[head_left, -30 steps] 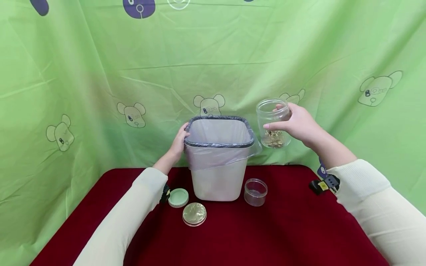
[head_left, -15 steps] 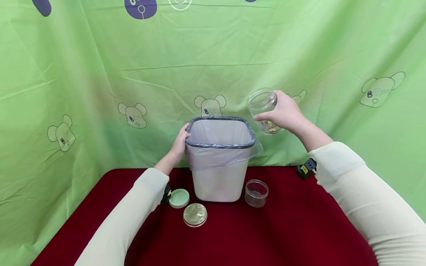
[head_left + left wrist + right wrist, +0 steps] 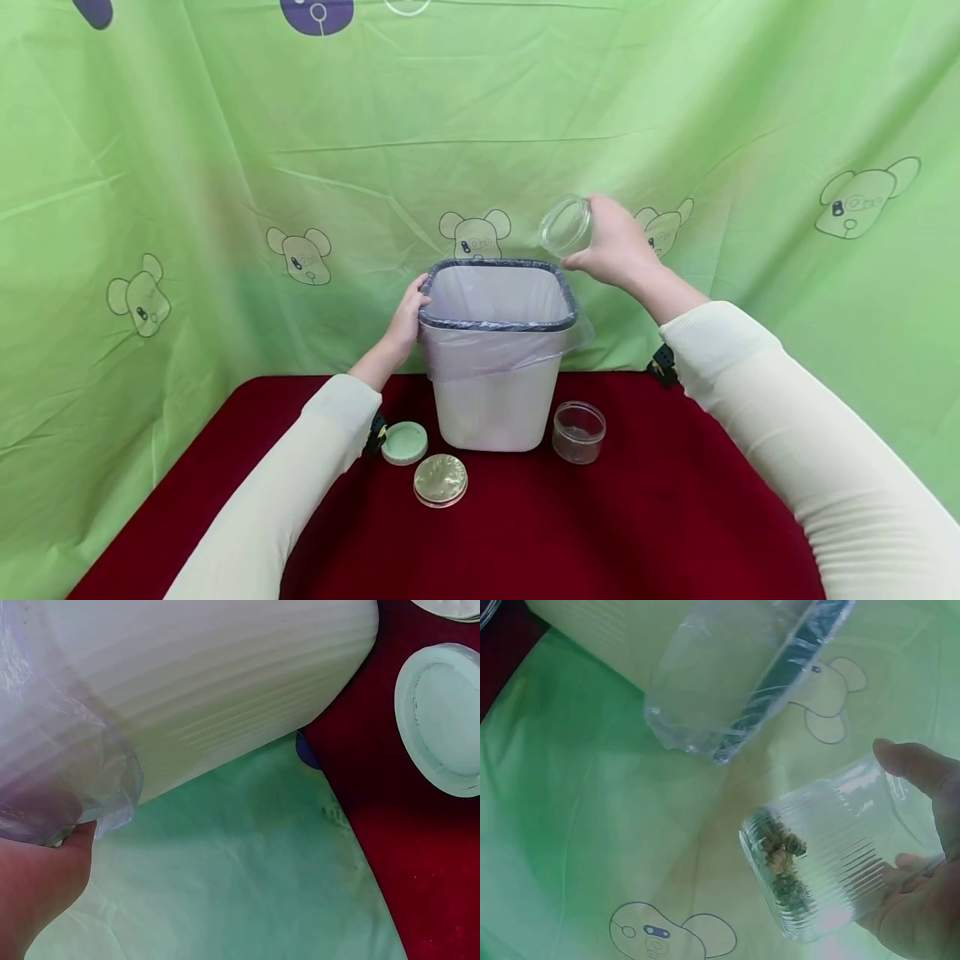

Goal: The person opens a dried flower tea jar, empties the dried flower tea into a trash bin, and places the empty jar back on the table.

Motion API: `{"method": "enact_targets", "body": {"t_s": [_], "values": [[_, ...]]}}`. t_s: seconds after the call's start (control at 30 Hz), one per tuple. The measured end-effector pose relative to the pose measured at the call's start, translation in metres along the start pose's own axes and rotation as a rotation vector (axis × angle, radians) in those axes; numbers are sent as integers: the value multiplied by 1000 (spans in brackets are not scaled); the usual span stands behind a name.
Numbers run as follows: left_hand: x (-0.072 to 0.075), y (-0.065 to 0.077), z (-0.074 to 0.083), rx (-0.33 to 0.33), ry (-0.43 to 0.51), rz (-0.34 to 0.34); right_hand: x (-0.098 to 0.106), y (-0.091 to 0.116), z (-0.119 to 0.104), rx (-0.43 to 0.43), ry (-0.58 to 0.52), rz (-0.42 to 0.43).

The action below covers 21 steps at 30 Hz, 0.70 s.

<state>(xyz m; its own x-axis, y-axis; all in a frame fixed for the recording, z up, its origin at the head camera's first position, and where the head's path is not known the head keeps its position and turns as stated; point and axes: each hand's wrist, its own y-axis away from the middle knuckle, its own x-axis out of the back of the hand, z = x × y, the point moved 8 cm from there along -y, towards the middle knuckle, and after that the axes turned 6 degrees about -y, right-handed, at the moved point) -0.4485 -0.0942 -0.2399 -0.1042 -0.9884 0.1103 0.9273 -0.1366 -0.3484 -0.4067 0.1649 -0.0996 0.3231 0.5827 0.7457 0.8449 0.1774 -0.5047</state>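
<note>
A white trash can (image 3: 491, 408) with a dark rim and a clear liner (image 3: 480, 354) stands upright on the table. My left hand (image 3: 403, 323) grips its left rim, fingertips over the edge; in the left wrist view the liner partly covers that hand. My right hand (image 3: 618, 248) holds a clear ribbed jar (image 3: 564, 229) just above and right of the can, its open mouth tipped toward the can. The right wrist view shows dried brown-green clumps (image 3: 780, 861), like dried flowers, lying at the jar's bottom end.
A short clear tub (image 3: 578, 433) stands to the right of the can's base. In front and to the left lie a pale green lid (image 3: 405, 443) and a shiny gold-toned round lid (image 3: 440, 479). Behind hangs a green printed curtain (image 3: 360, 100); dark red cloth (image 3: 525, 533) covers the table.
My right hand has moved left and up with the jar, bringing it from beside the can to near its right rim and tipping its mouth leftward. The left hand stays on the rim.
</note>
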Motion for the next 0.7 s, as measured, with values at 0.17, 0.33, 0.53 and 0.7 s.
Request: {"method": "enact_targets", "body": {"t_s": [0.17,0.33,0.53,0.7], "values": [[0,3,5,6,-31,4,-8,-5,-2,71,83,14],[4,-8,-13,11,-40,27,-17,-4,-5,157,225,20],[4,-11,-17,16,-57,31,-24,-3,-6,243,346,24],[3,-4,-9,36,-30,10,-28,-1,-11,299,398,20]]}}
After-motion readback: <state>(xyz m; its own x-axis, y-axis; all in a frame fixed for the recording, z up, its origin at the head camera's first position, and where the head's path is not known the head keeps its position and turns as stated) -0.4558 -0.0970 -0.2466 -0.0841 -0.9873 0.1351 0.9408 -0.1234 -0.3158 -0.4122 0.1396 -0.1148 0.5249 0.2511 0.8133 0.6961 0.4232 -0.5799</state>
